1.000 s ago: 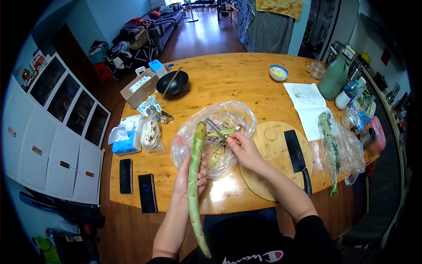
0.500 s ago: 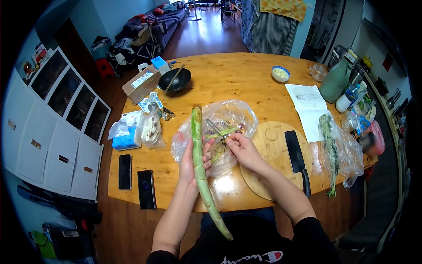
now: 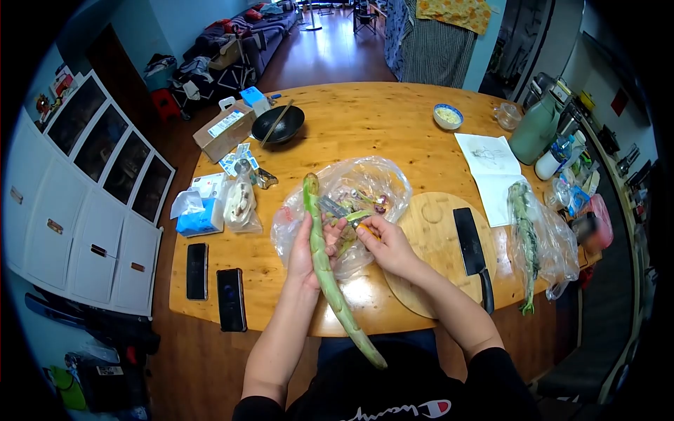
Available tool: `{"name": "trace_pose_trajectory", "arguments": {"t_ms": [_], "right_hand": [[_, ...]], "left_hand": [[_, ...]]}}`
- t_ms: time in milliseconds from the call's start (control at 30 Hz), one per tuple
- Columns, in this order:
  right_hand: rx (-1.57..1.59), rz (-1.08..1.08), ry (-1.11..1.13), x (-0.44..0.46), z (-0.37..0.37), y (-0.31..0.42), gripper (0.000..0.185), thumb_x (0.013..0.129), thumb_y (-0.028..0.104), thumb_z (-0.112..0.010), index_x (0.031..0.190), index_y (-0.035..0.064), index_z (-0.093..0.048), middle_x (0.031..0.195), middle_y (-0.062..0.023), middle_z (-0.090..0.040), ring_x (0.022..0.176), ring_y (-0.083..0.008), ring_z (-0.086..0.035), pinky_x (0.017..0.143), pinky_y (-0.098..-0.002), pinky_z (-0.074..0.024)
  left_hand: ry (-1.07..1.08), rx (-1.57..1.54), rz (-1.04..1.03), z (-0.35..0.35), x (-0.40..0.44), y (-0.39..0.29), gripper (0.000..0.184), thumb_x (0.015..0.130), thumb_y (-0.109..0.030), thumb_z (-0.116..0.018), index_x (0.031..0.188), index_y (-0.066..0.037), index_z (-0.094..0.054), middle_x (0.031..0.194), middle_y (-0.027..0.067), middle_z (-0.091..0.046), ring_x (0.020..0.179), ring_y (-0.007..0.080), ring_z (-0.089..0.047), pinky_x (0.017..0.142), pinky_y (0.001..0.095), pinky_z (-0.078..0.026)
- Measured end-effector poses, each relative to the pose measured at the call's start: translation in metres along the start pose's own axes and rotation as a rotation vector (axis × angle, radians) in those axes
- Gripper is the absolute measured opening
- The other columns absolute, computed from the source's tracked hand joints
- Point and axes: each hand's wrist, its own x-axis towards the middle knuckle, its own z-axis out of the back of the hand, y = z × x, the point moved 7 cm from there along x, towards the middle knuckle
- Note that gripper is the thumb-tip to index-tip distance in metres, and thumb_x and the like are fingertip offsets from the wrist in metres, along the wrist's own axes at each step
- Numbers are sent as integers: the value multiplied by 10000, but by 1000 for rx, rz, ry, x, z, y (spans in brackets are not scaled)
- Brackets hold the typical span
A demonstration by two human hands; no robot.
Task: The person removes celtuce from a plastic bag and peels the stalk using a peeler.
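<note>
My left hand (image 3: pixel 307 256) is wrapped round a long green celtuce stem (image 3: pixel 325 277), which slants from above the plastic bag down toward my lap. Its upper end is brighter green and its lower part pale with leaf scars. In my right hand (image 3: pixel 382 242) is a peeler (image 3: pixel 335 208), its metal end close beside the upper stem; an orange bit of handle shows at my fingers. A strip of green peel lies near the right fingertips. Beneath both hands, the open clear plastic bag (image 3: pixel 390 184) contains peelings and purplish scraps.
A round cutting board (image 3: pixel 428 210) bears a black cleaver (image 3: pixel 469 242) to my right. Further right lies a bagged leafy vegetable (image 3: pixel 523 231). Two phones (image 3: pixel 197 270), a tissue pack (image 3: pixel 200 217) and a black bowl (image 3: pixel 281 126) with chopsticks stand left. A small bowl (image 3: pixel 448 117) is at the back.
The stem's lower end has swung a little to the right. The peeler has turned in my right hand, showing more of its metal end and orange handle.
</note>
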Motion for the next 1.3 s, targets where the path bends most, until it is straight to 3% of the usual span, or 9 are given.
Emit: {"name": "trace_pose_trajectory", "arguments": {"t_ms": [267, 467, 567, 767, 867, 967, 1067, 1167, 1300], "right_hand": [[279, -177, 66, 1, 7, -3, 223, 1014, 206, -615, 1083, -6, -634, 848, -15, -650, 749, -72, -564, 663, -241, -468], [258, -53, -10, 12, 16, -13, 198, 1009, 172, -622, 1087, -10, -625, 858, -13, -648, 761, -57, -557, 669, -231, -463], [225, -35, -5, 10, 18, -10, 191, 1000, 167, -631, 1082, -5, -631, 870, -14, -652, 782, -66, -564, 692, -238, -472], [178, -24, 51, 3, 9, -9, 191, 989, 177, -642, 1067, 2, -645, 897, -17, -666, 842, -90, -583, 748, -261, -486], [147, -12, 68, 2, 9, -5, 218, 1003, 218, -630, 1086, 17, -635, 835, -11, -642, 761, -76, -574, 664, -245, -482], [355, -199, -26, 1, 18, -9, 238, 1020, 260, -608, 1102, 36, -618, 754, 3, -596, 617, -58, -526, 538, -223, -442], [471, -207, -184, 13, 39, -19, 248, 1034, 285, -584, 1100, 47, -600, 707, 18, -556, 511, -44, -456, 452, -209, -386], [422, -180, -189, 19, 54, -15, 257, 1035, 293, -586, 1083, 41, -597, 713, 23, -557, 519, -40, -460, 467, -205, -393], [228, -47, -122, 18, 48, -8, 252, 1034, 292, -571, 1095, 49, -593, 718, -43, -610, 576, -144, -576, 490, -292, -451]], "left_hand": [[1, 68, 29, 7, -1, -4, 352, 1029, -384, -559, 1148, -57, -511, 1040, 153, -603, 1062, 232, -681, 457, 179, -522], [-24, 63, 15, 11, -1, -6, 356, 1034, -355, -551, 1154, -20, -554, 1123, 187, -662, 1057, 257, -706, 439, 173, -494], [16, 26, 15, 3, -2, -7, 320, 1030, -334, -567, 1182, -57, -513, 1156, 167, -637, 1088, 249, -675, 454, 184, -511], [39, 54, 8, 1, 3, -8, 311, 1028, -307, -577, 1201, -60, -498, 1130, 178, -645, 1035, 239, -694, 458, 184, -498], [-16, 69, 24, 5, 3, -7, 321, 1023, -307, -586, 1206, -65, -480, 1105, 179, -648, 1007, 235, -703, 457, 183, -498], [-11, 107, 27, 10, 3, -9, 343, 1017, -318, -595, 1219, -75, -462, 1121, 180, -637, 1060, 250, -691, 462, 183, -504], [-24, 99, 14, 6, -2, -12, 361, 1010, -322, -608, 1230, -81, -452, 1158, 169, -624, 1123, 271, -670, 468, 183, -514], [-10, 219, -31, 9, 1, -16, 376, 1018, -359, -586, 1237, -88, -445, 1196, 153, -613, 1199, 296, -635, 468, 190, -524], [22, 281, -33, 1, -4, -21, 432, 1040, -473, -476, 1188, -66, -479, 1144, 141, -627, 957, 235, -682, 454, 203, -521]]}}
